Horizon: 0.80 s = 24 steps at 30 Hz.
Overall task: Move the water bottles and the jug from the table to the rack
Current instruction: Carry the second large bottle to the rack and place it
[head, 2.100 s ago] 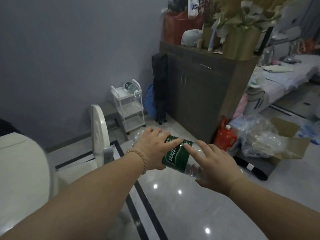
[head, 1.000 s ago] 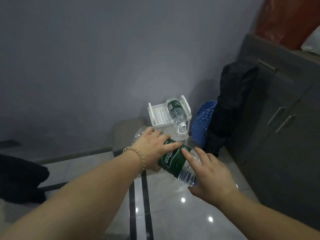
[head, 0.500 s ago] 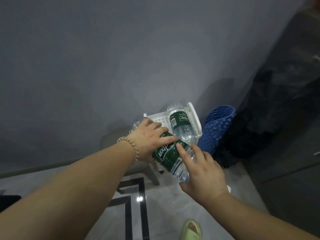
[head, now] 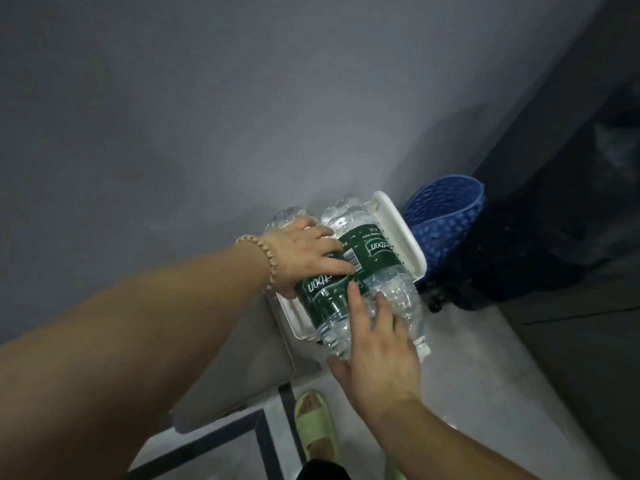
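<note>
A clear water bottle with a green label lies on its side on the top tray of the white rack. My left hand grips its upper half near the base. My right hand holds its neck end at the tray's near edge. A second green-labelled water bottle lies beside it on the right in the same tray, touching it. The caps of both bottles are hidden behind my right hand.
The rack stands against a grey wall. A blue dotted basket sits right of it, then a dark bag and a dark cabinet. A grey stool is left of the rack. My green slipper is on the tiled floor.
I have walked up to the rack. Both hands have brought the bottle down onto the top tray, next to the bottle that lay there before.
</note>
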Motion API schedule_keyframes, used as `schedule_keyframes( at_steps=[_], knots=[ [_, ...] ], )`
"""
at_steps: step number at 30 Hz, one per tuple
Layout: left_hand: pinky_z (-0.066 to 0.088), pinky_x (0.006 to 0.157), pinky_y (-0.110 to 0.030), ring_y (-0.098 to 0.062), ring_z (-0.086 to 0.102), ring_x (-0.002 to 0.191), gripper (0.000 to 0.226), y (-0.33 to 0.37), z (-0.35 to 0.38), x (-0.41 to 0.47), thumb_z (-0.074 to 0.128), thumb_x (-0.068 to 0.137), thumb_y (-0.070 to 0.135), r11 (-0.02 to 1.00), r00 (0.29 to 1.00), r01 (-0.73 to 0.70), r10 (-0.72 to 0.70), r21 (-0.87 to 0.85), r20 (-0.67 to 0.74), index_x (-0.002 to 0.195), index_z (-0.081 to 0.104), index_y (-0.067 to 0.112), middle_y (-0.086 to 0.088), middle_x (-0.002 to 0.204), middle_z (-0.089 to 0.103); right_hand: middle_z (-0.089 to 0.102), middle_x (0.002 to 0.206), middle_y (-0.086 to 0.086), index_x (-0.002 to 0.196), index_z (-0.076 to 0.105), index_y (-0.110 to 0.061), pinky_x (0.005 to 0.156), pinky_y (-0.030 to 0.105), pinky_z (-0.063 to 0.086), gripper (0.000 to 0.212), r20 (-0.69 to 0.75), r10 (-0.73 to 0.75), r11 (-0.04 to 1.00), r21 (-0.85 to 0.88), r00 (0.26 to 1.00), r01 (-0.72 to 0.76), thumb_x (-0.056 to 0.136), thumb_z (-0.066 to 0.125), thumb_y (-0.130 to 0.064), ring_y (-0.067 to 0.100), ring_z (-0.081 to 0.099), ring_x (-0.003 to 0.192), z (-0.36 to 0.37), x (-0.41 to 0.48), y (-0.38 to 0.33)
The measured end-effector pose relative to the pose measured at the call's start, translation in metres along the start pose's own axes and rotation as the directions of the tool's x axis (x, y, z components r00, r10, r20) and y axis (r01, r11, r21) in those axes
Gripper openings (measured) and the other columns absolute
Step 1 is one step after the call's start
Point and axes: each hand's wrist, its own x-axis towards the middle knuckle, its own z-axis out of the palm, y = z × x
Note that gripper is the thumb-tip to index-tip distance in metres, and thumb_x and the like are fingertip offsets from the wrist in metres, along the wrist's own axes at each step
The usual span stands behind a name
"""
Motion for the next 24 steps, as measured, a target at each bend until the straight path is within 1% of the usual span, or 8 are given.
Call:
schedule_keyframes(
  at_steps=[2, 5, 8, 12, 16, 18, 22, 24],
  knots=[
    [0.018, 0.108, -0.048, -0.031, 0.025, 0.133, 0.102, -0.016, 0.016, 0.009, 0.078, 0.065, 0.045, 0.998, 0.999, -0.052, 0.053, -0.019, 0.011, 0.136, 0.005, 0.04, -0.006, 0.144, 0.031, 0.007, 0.154, 0.015, 0.135, -0.037, -0.031, 0.104, 0.044, 0.037, 0.114, 0.015, 0.04, 0.999, 0.013, 0.999, -0.04, 0.08, 0.059, -0.06, 0.037, 0.026, 0.133, 0.012, 0.014, -0.01],
    [0.014, 0.109, -0.051, -0.035, 0.022, 0.135, 0.11, -0.029, 0.038, 0.019, 0.084, 0.058, 0.041, 0.992, 0.993, -0.111, 0.113, -0.052, 0.043, 0.136, 0.006, 0.04, -0.01, 0.145, 0.029, 0.004, 0.154, 0.015, 0.131, -0.041, -0.032, 0.104, 0.045, 0.035, 0.11, 0.048, 0.087, 0.995, 0.048, 0.995, -0.089, 0.082, 0.052, -0.062, 0.038, 0.022, 0.134, 0.03, 0.027, -0.019],
    [0.014, 0.109, -0.053, -0.036, 0.02, 0.136, 0.11, -0.034, 0.06, 0.028, 0.085, 0.058, 0.037, 0.987, 0.986, -0.147, 0.152, -0.067, 0.071, 0.136, 0.007, 0.039, -0.012, 0.147, 0.026, 0.002, 0.155, 0.016, 0.131, -0.043, -0.03, 0.105, 0.045, 0.034, 0.108, 0.079, 0.117, 0.992, 0.045, 0.99, -0.121, 0.083, 0.047, -0.065, 0.038, 0.021, 0.135, 0.047, 0.035, -0.023],
    [0.012, 0.109, -0.054, -0.038, 0.019, 0.136, 0.107, -0.036, 0.081, 0.041, 0.083, 0.062, 0.03, 0.98, 0.981, -0.177, 0.184, -0.094, 0.069, 0.135, 0.005, 0.038, -0.015, 0.147, 0.026, 0.001, 0.155, 0.018, 0.133, -0.041, -0.029, 0.106, 0.046, 0.034, 0.108, 0.104, 0.153, 0.988, 0.019, 0.983, -0.155, 0.084, 0.049, -0.061, 0.039, 0.021, 0.135, 0.064, 0.044, -0.024],
    [0.014, 0.111, -0.055, -0.038, 0.016, 0.137, 0.103, -0.036, 0.093, 0.047, 0.08, 0.065, 0.019, 0.978, 0.982, -0.166, 0.176, -0.125, 0.073, 0.136, 0.007, 0.038, -0.014, 0.147, 0.025, 0.002, 0.155, 0.019, 0.132, -0.041, -0.029, 0.106, 0.047, 0.032, 0.108, 0.111, 0.172, 0.985, 0.008, 0.979, -0.174, 0.085, 0.052, -0.058, 0.04, 0.021, 0.136, 0.075, 0.051, -0.024],
    [0.014, 0.112, -0.055, -0.037, 0.015, 0.137, 0.103, -0.038, 0.097, 0.048, 0.08, 0.064, 0.017, 0.977, 0.984, -0.16, 0.169, -0.139, 0.051, 0.136, 0.009, 0.038, -0.014, 0.147, 0.025, 0.002, 0.155, 0.019, 0.13, -0.042, -0.029, 0.106, 0.047, 0.032, 0.107, 0.098, 0.175, 0.985, -0.004, 0.98, -0.175, 0.086, 0.052, -0.057, 0.04, 0.021, 0.135, 0.077, 0.055, -0.025],
    [0.008, 0.112, -0.049, -0.034, 0.016, 0.137, 0.104, -0.039, 0.101, 0.046, 0.081, 0.062, 0.015, 0.981, 0.993, -0.118, 0.116, -0.156, -0.018, 0.137, 0.013, 0.04, -0.01, 0.146, 0.025, -0.001, 0.155, 0.019, 0.13, -0.043, -0.029, 0.105, 0.048, 0.031, 0.106, 0.097, 0.163, 0.987, -0.022, 0.982, -0.162, 0.087, 0.05, -0.057, 0.041, 0.018, 0.136, 0.076, 0.06, -0.025],
    [0.007, 0.112, -0.048, -0.033, 0.014, 0.138, 0.106, -0.036, 0.101, 0.045, 0.081, 0.063, 0.015, 0.985, 0.996, -0.088, 0.087, -0.147, -0.015, 0.137, 0.01, 0.042, -0.009, 0.147, 0.024, -0.001, 0.155, 0.019, 0.131, -0.042, -0.03, 0.105, 0.048, 0.032, 0.105, 0.108, 0.157, 0.988, -0.021, 0.982, -0.156, 0.087, 0.05, -0.057, 0.041, 0.018, 0.136, 0.074, 0.06, -0.023]
  ],
)
